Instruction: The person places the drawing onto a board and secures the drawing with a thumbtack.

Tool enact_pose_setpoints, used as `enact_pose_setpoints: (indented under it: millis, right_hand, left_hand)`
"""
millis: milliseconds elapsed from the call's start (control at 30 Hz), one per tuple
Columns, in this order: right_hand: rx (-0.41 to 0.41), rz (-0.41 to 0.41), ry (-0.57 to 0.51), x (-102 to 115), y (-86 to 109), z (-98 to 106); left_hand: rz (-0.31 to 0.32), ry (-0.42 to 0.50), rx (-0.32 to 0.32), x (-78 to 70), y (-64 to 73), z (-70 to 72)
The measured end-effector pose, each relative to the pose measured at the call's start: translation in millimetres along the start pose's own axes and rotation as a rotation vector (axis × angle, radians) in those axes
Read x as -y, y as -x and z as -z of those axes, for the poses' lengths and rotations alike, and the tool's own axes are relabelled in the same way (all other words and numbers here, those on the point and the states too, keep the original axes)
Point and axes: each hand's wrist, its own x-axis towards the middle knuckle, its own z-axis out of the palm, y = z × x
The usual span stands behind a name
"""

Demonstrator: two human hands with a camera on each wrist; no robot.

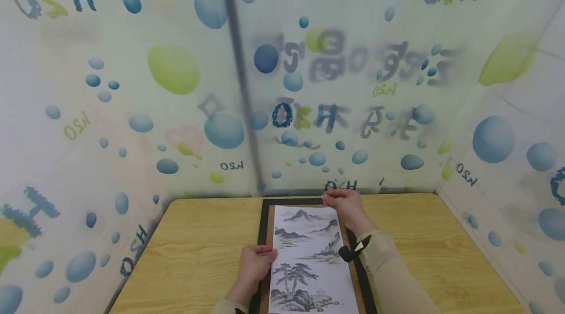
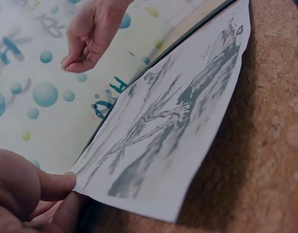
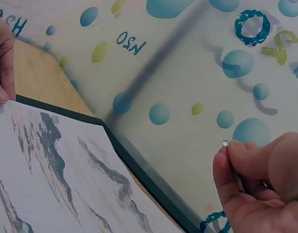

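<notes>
A sheet of paper (image 1: 304, 250) with a grey ink landscape of mountains and pines lies over a cork board (image 1: 265, 284) with a dark frame. My left hand (image 1: 253, 267) pinches the paper's left edge between thumb and fingers; in the left wrist view that edge stands lifted off the cork. Above the board's far right corner, my right hand (image 1: 346, 206) is raised, clear of the paper. Its thumb and forefinger pinch a small clear push pin (image 3: 225, 143), mostly hidden by the fingertips. Something glints inside the curled fingers, too small to tell.
The board lies on a light wooden table (image 1: 207, 240), its far end near the back edge. A pale curtain (image 1: 176, 122) with blue and green bubbles and mirrored lettering hangs behind and on both sides. A dark device (image 1: 348, 253) sits on the right wrist.
</notes>
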Motion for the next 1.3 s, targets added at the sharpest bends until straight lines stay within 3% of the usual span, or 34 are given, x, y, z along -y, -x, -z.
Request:
enact_pose_setpoints:
  millis: [133,700,1300]
  right_hand:
    - [0.011,-0.037,-0.002,-5,-3.1,-2]
    - [0.000,-0.129,-0.120,-24,-15.6,-20]
    - [-0.047,-0.183,-0.011,-43,-20.6,-26]
  left_hand:
    - [-0.059,0.011,0.019,-1.1,2.2,1.5]
    - [-0.017,0.013,0.033,-1.0,-2.4,1.1]
    - [0.023,0.012,0.047,-0.6,-1.2,2.0]
